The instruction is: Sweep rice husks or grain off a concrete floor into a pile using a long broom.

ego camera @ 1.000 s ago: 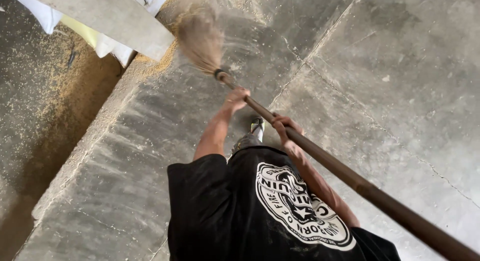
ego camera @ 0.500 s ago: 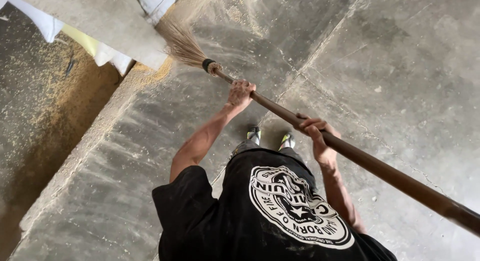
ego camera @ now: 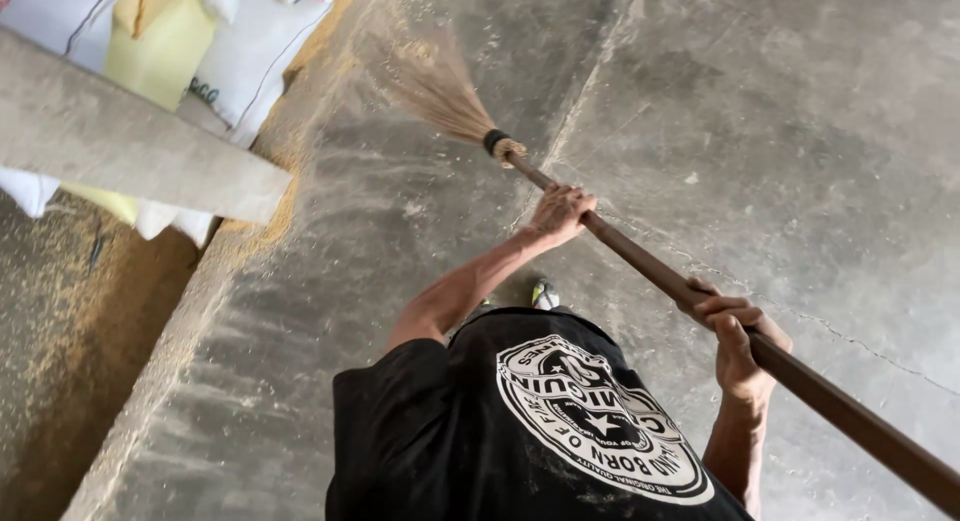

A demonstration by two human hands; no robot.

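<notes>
Both hands grip a long brown broom handle (ego camera: 700,301): the left hand (ego camera: 560,209) closed around it far up near the bristles (ego camera: 440,86), the right hand (ego camera: 735,331) closed around it nearer. Its straw bristles touch the dusty concrete floor (ego camera: 780,131). To the left, stacked white and yellow sacks (ego camera: 170,51) and a grey concrete ledge (ego camera: 130,146) stand beside scattered husk.

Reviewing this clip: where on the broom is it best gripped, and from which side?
On the long brown handle, not the bristle head. It slants up to the right, so wrap it from above at two spread points, as the left hand and right hand do.
</notes>
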